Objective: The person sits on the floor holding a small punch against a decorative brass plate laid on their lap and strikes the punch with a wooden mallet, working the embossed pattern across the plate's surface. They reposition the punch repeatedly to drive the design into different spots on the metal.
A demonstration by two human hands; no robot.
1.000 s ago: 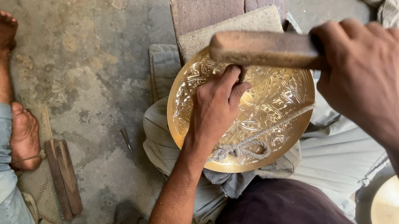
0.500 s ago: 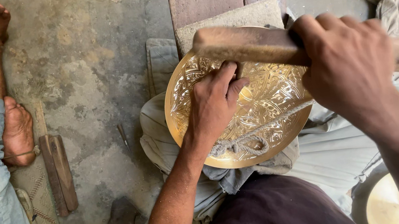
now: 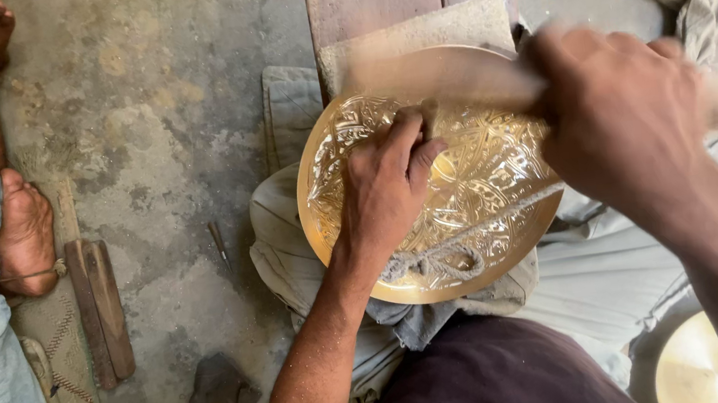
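The left hand lies palm down on the brass plate, fingers curled and pressed toward the plate's centre, the thumb pointing to one o'clock; whether it pinches a small tool under the fingers cannot be told. The plate, round and covered in raised patterns, rests tilted on the person's lap over pale cloth, just in front of a stone block at twelve o'clock. The right hand is closed in a fist around a wooden mallet, which is blurred and stretches toward nine o'clock over the plate's upper rim; its other end sticks out past the fist toward three o'clock. A cord crosses the plate's lower half. At nine o'clock another person's bare feet rest on the concrete floor, beside a wooden stick; a second brass disc shows at five o'clock.
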